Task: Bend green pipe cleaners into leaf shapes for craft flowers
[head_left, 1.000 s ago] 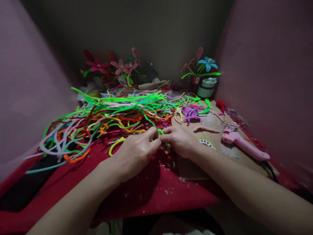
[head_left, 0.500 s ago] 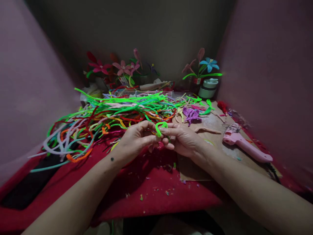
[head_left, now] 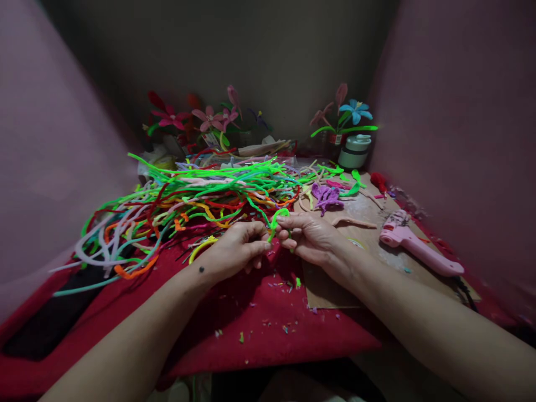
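A bright green pipe cleaner (head_left: 274,224), bent into a loop, is held between my two hands over the red cloth. My left hand (head_left: 245,245) pinches its lower end between thumb and forefinger. With thumb and fingertips, my right hand (head_left: 307,234) grips the upper right side of the bend. Part of the green piece is hidden behind the right fingers. Just beyond my hands lies a heap of pipe cleaners (head_left: 218,181) in green, red, orange, white and other colours.
A pink glue gun (head_left: 419,245) lies on a board (head_left: 335,290) at the right, near a purple fuzzy shape (head_left: 326,198). Fuzzy flowers (head_left: 209,118) and a pale green lidded container (head_left: 355,152) stand behind. A black flat object (head_left: 50,318) lies left on the red cloth (head_left: 272,346).
My left hand has moved slightly down and away from the right, drawing the green pipe cleaner's end downward. The loop is now more open. My right hand has barely moved.
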A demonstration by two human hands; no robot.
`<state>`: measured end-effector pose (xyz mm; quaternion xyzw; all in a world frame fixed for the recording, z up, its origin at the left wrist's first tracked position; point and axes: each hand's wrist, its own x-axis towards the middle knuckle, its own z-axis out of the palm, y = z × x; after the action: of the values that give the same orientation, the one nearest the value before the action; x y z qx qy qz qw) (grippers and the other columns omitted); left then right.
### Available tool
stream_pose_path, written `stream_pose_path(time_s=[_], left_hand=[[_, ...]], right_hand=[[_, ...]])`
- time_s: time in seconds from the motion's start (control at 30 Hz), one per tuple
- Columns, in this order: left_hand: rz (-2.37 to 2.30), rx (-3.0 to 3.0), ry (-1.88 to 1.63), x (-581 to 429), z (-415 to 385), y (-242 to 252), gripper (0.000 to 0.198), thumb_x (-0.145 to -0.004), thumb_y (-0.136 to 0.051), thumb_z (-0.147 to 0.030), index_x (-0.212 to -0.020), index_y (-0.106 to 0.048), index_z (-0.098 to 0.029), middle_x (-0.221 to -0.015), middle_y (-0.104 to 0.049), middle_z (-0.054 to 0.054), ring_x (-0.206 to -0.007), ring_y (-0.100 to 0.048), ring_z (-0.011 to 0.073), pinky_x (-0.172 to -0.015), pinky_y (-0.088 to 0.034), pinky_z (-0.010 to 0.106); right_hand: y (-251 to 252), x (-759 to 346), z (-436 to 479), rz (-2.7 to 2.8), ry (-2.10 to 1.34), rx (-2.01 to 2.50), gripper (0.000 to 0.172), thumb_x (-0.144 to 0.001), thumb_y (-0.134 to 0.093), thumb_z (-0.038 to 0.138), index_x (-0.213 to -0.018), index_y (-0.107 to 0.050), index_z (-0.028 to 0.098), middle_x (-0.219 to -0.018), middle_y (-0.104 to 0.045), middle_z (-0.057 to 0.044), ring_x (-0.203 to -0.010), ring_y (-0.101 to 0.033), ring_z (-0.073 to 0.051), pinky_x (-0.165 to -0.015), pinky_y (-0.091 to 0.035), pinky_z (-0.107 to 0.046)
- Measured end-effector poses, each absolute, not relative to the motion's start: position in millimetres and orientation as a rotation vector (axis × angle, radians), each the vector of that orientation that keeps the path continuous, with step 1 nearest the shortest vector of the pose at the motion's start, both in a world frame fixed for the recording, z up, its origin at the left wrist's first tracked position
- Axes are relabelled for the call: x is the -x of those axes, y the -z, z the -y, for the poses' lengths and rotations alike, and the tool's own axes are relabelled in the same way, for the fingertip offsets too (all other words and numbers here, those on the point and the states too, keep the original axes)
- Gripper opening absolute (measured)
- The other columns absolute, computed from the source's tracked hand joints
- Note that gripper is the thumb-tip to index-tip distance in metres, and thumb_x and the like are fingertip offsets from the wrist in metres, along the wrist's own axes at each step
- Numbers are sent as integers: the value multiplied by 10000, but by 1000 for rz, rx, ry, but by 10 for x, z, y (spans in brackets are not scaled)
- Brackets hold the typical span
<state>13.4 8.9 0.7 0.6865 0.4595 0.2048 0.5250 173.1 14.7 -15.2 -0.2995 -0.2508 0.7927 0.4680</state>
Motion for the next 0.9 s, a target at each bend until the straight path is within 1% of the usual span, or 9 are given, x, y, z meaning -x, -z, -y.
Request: stream_pose_path(time_s=[0.2,0.37,0.47,0.53,0.57,0.67,0.7,0.8,0.9], left_hand=[[-1107,-1584,-413,-59,-134,-66,187,-731,-560,-267,-639,-427,-173,-454,-480,-52,-379,-423,69,-356,-324,169],[-1099,-1595,-358,-35,-155,-121,200,-711,-595,-278,-620,-463,-158,-472,-506,-39,-390,-424,60,-381,-314,170],[-1039,-1562,-435,-39,-144,-135,148,-670,-643,-243,-716,-546,-140,-636,-598,-1,-480,-485,66,-415,-323,169],[-967,-1486,-516,-48,-130,-130,208,-661,-662,-229,-830,-574,-144,-764,-630,19,-518,-502,68,-427,-338,171],[-933,-1435,-548,-55,-122,-120,229,-665,-666,-225,-861,-576,-148,-760,-626,12,-504,-489,61,-423,-337,170],[-856,-1257,-600,-83,-108,-60,201,-679,-669,-215,-848,-581,-150,-590,-550,-39,-423,-405,33,-388,-310,155],[-836,-1197,-609,-93,-109,-33,200,-678,-672,-210,-847,-584,-149,-572,-532,-46,-411,-392,28,-376,-305,149],[-801,-1077,-622,-115,-124,35,189,-691,-666,-211,-845,-592,-130,-619,-545,-28,-408,-404,25,-344,-321,141],[-776,-1054,-617,-115,-142,52,142,-732,-630,-235,-783,-584,-111,-606,-553,-9,-399,-431,38,-314,-346,144]], right_hand=[[137,-1741,-157,642,-1916,729,78,-662,-626,93,-616,-564,102,-529,-543,6,-443,-470,-47,-356,-281,-144],[168,-1720,-159,725,-1874,691,135,-676,-672,202,-633,-570,124,-516,-560,10,-416,-463,-53,-349,-294,-152],[180,-1715,-153,800,-1841,691,141,-655,-688,200,-625,-574,122,-518,-563,12,-415,-460,-54,-350,-296,-157],[187,-1714,-150,838,-1830,693,149,-657,-687,215,-620,-577,122,-515,-557,15,-417,-458,-56,-349,-291,-161],[191,-1714,-149,857,-1826,696,152,-662,-685,226,-622,-580,123,-514,-554,18,-414,-452,-54,-348,-286,-163],[200,-1709,-145,905,-1791,702,165,-659,-692,246,-623,-588,124,-515,-551,23,-414,-447,-52,-348,-268,-168],[200,-1706,-143,922,-1775,701,173,-652,-698,250,-615,-588,122,-512,-550,23,-415,-448,-52,-349,-263,-169],[195,-1698,-137,951,-1746,714,202,-622,-720,267,-593,-582,121,-496,-547,27,-405,-450,-53,-356,-263,-177],[196,-1699,-137,973,-1731,762,231,-607,-726,302,-590,-574,129,-480,-550,26,-399,-467,-67,-363,-286,-188]])
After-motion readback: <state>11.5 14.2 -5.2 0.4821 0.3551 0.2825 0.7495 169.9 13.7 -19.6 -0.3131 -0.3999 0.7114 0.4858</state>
